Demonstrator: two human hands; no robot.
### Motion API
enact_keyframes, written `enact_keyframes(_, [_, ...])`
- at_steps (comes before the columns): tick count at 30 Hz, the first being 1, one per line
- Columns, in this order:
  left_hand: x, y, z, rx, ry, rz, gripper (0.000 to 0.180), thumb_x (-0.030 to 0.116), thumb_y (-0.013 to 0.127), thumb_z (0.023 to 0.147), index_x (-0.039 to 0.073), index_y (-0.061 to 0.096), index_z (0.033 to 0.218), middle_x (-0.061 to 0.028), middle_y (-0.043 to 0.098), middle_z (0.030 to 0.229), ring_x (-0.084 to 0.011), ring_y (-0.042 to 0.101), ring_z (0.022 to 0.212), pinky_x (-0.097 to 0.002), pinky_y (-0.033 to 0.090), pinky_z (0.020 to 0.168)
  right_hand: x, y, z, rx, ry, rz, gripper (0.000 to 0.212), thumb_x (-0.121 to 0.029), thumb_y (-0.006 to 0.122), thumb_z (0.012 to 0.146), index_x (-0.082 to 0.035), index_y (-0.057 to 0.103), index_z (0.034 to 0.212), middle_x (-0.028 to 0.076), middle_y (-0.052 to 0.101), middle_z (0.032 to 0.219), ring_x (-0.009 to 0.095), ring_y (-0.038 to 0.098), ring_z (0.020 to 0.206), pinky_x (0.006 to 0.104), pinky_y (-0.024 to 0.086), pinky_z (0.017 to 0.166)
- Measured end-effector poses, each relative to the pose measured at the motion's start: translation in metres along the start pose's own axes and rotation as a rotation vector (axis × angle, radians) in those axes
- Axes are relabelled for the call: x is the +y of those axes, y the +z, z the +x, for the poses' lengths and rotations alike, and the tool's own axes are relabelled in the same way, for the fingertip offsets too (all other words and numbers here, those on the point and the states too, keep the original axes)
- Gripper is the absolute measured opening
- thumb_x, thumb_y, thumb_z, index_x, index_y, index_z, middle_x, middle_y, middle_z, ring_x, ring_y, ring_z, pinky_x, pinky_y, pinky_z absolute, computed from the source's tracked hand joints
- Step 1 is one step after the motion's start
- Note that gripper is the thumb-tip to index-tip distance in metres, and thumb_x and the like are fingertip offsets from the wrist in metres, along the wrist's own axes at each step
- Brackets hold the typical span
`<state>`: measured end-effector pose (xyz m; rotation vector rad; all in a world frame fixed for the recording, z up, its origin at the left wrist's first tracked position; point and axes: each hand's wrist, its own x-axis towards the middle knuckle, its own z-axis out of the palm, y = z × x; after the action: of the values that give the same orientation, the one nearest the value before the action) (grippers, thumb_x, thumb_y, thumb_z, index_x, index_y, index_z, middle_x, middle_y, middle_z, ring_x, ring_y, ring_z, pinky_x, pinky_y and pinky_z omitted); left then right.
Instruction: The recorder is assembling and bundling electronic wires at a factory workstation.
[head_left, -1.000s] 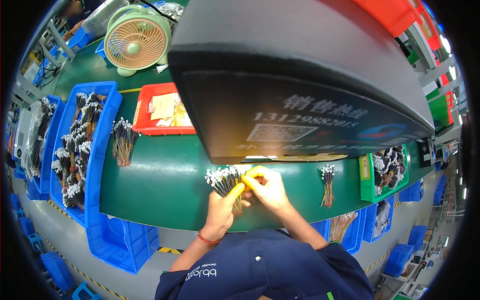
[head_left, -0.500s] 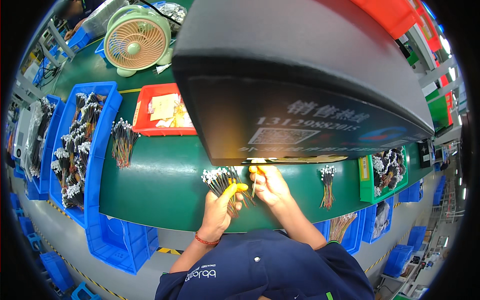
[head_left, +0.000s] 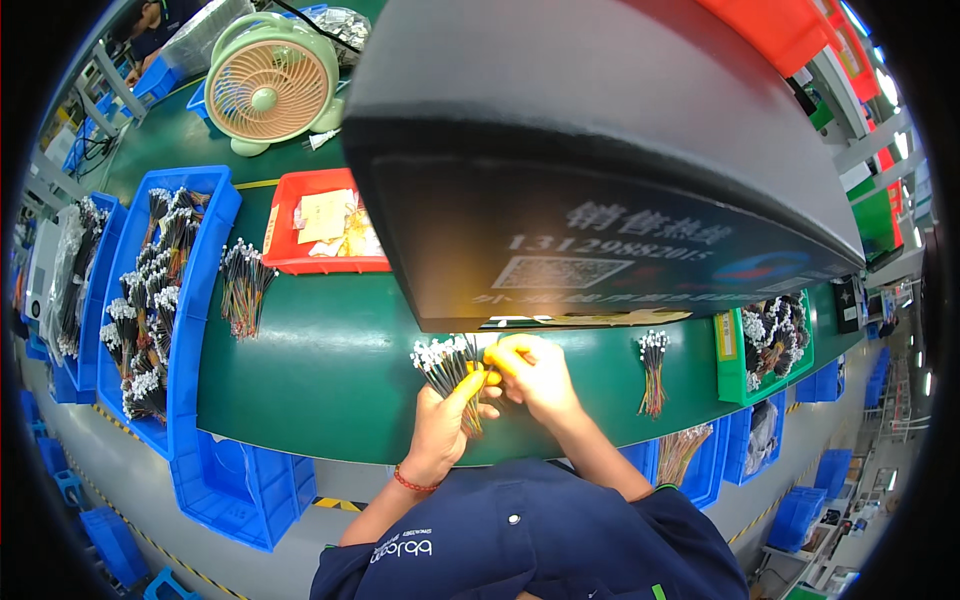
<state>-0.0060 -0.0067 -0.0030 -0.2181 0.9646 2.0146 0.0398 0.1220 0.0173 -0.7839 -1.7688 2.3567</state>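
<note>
My left hand (head_left: 443, 418), with yellow finger covers, is closed round a bundle of thin wires (head_left: 447, 368). White connectors fan out at the top of the bundle; dark and coloured wire runs down through the fingers. Close beside it, my right hand (head_left: 540, 380) has its yellow-covered thumb and forefinger pinched together at the bundle's right side. What that pinch holds, if anything, is hidden. Just beyond the hands looms a large dark box-shaped machine (head_left: 620, 230), its lower edge over the green table (head_left: 320, 375).
Wire bundles lie on the table at left (head_left: 245, 290) and right (head_left: 652, 375). Blue bins (head_left: 222, 215) of wires stand far left, a green bin (head_left: 735, 375) at right. A red tray (head_left: 285, 245) of bags and a green fan (head_left: 265, 95) sit beyond.
My right hand has moved left from beneath the machine's edge to the bundle; the single wire in its fingers no longer shows. My left hand keeps hold of the bundle.
</note>
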Motion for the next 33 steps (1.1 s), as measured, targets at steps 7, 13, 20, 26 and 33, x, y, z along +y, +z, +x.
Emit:
enact_keyframes(7, [0.004,0.000,-0.002,0.019,0.029,0.025,0.015,0.006,0.053,0.081,-0.002,0.052,0.094,-0.0114,0.060,0.079,-0.0161,0.059,0.067,-0.0234,0.048,0.046,-0.002,-0.019,0.017,-0.076,0.347,0.662,0.018,-0.015,0.045,0.084,0.001,0.051,0.076,0.001,0.047,0.062,0.002,0.034,0.041,0.0145,0.027,0.030])
enact_keyframes(13, [0.005,0.003,-0.002,0.037,0.022,0.042,0.014,0.006,0.054,0.080,-0.002,0.053,0.092,-0.0116,0.060,0.079,-0.0155,0.058,0.064,-0.0227,0.047,0.045,0.002,-0.019,0.019,-0.030,0.349,0.743,0.016,-0.011,0.044,0.084,0.001,0.050,0.075,0.001,0.047,0.063,0.003,0.035,0.043,0.0148,0.029,0.031])
enact_keyframes(20, [0.002,0.003,0.000,0.027,-0.012,0.059,0.014,0.005,0.054,0.080,-0.002,0.053,0.092,-0.0113,0.060,0.080,-0.0158,0.059,0.066,-0.0217,0.047,0.045,0.011,-0.006,0.011,0.036,-0.059,-0.086,0.017,-0.015,0.051,0.082,0.002,0.055,0.081,0.002,0.050,0.062,0.003,0.039,0.046,0.0174,0.031,0.034])
enact_keyframes(26, [0.000,0.002,-0.002,0.047,-0.024,0.034,0.016,0.006,0.054,0.080,-0.001,0.052,0.095,-0.0118,0.060,0.081,-0.0160,0.059,0.066,-0.0221,0.047,0.044,-0.008,-0.006,0.005,-0.047,0.245,0.264,0.017,-0.016,0.054,0.081,0.000,0.054,0.075,0.001,0.048,0.062,0.002,0.038,0.045,0.0163,0.029,0.033])
enact_keyframes(33, [0.000,-0.001,-0.001,0.005,-0.032,0.043,0.015,0.008,0.054,0.081,-0.001,0.052,0.093,-0.0114,0.059,0.078,-0.0156,0.058,0.064,-0.0226,0.047,0.043,0.005,-0.015,0.015,0.029,0.259,0.641,0.014,-0.012,0.048,0.081,-0.001,0.051,0.072,0.000,0.047,0.062,0.002,0.036,0.043,0.0154,0.028,0.032])
